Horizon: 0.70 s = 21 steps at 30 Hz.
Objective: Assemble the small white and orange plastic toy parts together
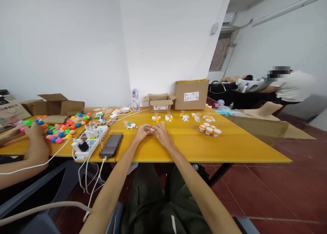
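Taking the long yellow wooden table (230,145) as the landmark, its far left end carries open brown cardboard boxes (55,106) and a spread of bright plastic balls (62,128), where another person's hands (34,133) rest, so that pile seems to be that person's own stock. Nearer the middle, along the front edge, lies a white power strip (85,146) with plugs and trailing cables beside a dark flat phone (111,145), probably parked there to charge.

At the table's middle front, the left hand (142,131) and the right hand (161,133) meet, fingers curled around a small clear-and-white plastic piece (152,129) pinched between both, held low over the top, likely for steadiness.

Behind them, small white-and-orange parts (186,117) sit in loose groups, and right of the hands stand little orange-lidded cups (209,129), apparently sorted. Two more cardboard boxes (191,94) back the table against a white wall. Beyond the right end, over red tiled floor, a second person sits.
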Each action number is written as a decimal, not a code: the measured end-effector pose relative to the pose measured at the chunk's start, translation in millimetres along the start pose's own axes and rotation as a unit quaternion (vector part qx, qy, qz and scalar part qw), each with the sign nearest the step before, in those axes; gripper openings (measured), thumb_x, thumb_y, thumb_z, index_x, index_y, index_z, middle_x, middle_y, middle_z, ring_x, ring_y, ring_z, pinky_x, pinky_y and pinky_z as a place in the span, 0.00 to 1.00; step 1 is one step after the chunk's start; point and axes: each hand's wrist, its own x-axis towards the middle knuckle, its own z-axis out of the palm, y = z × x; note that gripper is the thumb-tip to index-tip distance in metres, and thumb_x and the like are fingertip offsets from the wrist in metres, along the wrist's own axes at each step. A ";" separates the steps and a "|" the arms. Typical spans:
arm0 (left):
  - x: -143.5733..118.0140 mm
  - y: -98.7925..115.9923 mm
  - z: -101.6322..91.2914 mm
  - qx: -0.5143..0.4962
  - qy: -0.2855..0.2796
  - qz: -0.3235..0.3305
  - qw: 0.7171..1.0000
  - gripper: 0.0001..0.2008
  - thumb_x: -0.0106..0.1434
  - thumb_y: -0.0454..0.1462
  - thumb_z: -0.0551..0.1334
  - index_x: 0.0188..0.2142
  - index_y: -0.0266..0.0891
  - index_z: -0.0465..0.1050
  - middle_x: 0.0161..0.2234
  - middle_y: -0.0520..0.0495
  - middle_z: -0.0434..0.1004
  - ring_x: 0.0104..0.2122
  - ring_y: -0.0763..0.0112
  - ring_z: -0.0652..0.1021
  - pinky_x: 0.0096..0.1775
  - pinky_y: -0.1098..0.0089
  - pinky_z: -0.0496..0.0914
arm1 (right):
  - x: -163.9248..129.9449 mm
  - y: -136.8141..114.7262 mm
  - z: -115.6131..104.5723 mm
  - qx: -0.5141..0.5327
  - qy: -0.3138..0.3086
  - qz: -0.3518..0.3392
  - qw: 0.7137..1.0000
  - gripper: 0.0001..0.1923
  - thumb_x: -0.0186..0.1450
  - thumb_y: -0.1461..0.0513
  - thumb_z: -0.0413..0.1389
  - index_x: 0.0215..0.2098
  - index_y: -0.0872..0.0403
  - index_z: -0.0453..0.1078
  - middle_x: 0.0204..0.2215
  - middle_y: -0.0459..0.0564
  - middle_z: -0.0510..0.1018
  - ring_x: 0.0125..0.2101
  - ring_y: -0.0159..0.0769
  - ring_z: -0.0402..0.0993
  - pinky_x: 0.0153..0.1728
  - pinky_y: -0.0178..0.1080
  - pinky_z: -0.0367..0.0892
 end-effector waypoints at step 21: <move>-0.4 2.1 1.6 -0.002 -0.015 -0.004 1.000 0.15 0.40 0.31 0.74 0.29 0.37 0.75 0.25 0.51 0.81 0.29 0.66 0.81 0.40 0.64 0.76 | -1.1 -3.1 -3.2 -0.014 -0.012 0.019 1.000 0.11 0.67 0.67 0.50 0.40 0.49 0.72 0.38 0.50 0.75 0.37 0.38 0.72 0.36 0.37 0.66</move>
